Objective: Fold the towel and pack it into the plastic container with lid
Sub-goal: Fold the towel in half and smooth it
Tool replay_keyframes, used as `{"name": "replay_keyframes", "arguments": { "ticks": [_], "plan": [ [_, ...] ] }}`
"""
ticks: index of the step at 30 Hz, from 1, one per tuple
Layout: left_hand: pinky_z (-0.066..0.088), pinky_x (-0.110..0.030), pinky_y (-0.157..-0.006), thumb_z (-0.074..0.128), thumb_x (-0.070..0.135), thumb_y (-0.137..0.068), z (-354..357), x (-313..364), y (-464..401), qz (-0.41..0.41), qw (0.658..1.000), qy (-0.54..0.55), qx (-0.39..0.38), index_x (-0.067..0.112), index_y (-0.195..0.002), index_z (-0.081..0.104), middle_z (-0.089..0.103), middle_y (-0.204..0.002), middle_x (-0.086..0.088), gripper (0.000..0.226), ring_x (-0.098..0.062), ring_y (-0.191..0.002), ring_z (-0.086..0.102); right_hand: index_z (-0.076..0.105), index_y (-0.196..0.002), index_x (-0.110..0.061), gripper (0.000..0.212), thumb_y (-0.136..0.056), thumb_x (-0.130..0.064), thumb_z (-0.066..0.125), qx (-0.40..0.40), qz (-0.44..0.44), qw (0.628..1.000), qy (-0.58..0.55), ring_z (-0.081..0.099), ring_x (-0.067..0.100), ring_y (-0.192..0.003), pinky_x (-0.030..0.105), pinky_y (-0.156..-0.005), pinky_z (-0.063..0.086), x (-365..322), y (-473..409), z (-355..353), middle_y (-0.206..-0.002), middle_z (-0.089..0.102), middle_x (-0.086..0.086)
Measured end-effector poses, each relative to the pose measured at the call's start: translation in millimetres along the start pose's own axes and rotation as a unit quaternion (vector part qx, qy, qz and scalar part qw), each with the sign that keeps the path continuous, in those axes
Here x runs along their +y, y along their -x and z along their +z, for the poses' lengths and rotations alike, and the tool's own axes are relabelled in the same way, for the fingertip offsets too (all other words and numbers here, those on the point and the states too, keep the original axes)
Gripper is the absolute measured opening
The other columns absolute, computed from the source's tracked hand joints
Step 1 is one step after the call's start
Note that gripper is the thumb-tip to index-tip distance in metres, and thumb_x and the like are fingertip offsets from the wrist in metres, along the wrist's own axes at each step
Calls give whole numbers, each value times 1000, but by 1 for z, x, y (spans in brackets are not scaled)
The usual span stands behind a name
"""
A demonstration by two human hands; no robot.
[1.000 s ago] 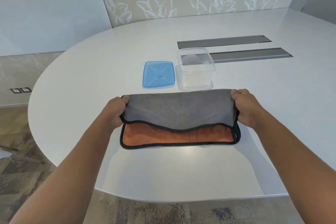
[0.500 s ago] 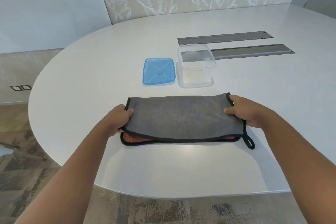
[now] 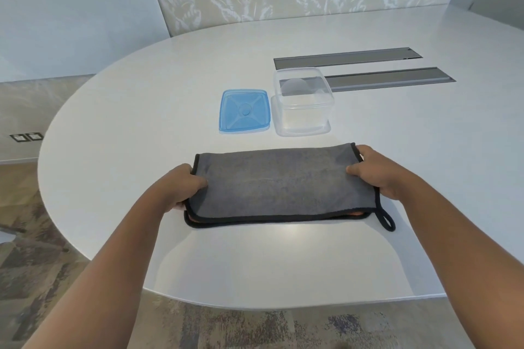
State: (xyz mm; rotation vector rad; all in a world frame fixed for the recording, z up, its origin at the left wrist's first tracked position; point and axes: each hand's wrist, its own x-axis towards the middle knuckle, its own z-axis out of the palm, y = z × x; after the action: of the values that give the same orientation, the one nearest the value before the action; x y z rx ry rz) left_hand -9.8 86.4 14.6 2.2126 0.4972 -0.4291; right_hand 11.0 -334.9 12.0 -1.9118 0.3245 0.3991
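Note:
A grey towel [image 3: 280, 183] with black trim lies folded in half on the white table [image 3: 283, 263], a thin orange strip of its inner side showing at the near edge. Its black hanging loop [image 3: 386, 219] sticks out at the near right corner. My left hand [image 3: 181, 185] grips the towel's left end, thumb on top. My right hand [image 3: 374, 171] grips the right end the same way. Beyond the towel stands the clear plastic container [image 3: 302, 100], open and empty, with its blue lid [image 3: 244, 110] flat on the table to its left.
Two long grey cable slots [image 3: 368, 66] are set into the table behind the container. The table's curved near edge runs just below my forearms, with patterned carpet [image 3: 255, 329] under it. A leaf-patterned wall stands at the back.
The upper grey layer has been brought down toward me over the orange side, which is now almost fully covered. Both hands moved nearer with the towel's ends.

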Motion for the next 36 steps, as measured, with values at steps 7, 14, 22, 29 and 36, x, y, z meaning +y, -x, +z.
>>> {"name": "replay_keyframes", "arguments": {
  "ticks": [7,14,22,29,36],
  "plan": [
    [49,-35,-72,71,60,-85,-1,5,-17,63,992,39,99,11,-119,59,65,-112,-7,61,-24,-96,63,59,-122,-17,34,-94,-33,70,79,-30,996,-28,68,20,-97,37,-76,57,-4,-7,1,-120,66,4],
    [50,-25,-74,62,20,-99,7,9,-31,151,976,111,109,28,-137,55,65,-112,-6,39,-22,-101,65,57,-136,-27,45,-97,-5,58,113,-73,990,-46,63,21,-106,32,-81,53,-2,-25,2,-125,62,6],
    [42,-25,-93,50,3,-99,21,-5,-31,180,958,48,219,15,-121,70,67,-117,3,32,-19,-114,60,66,-129,-15,47,-95,10,45,158,-83,980,-86,62,6,-94,18,-70,49,10,-33,4,-116,66,-2],
    [41,-33,-93,47,9,-100,29,-5,-29,191,949,-64,243,9,-132,64,58,-133,-8,37,-28,-117,58,53,-142,-19,57,-93,8,49,149,-94,984,-1,58,21,-112,30,-82,52,7,-35,5,-128,57,0],
    [49,-39,-88,45,22,-104,13,-1,-29,134,977,-150,66,3,-126,50,43,-138,-16,30,-31,-97,56,62,-125,-18,44,-92,8,48,137,-89,985,56,58,18,-103,33,-82,52,5,-33,6,-120,56,-4]
  ]
}}
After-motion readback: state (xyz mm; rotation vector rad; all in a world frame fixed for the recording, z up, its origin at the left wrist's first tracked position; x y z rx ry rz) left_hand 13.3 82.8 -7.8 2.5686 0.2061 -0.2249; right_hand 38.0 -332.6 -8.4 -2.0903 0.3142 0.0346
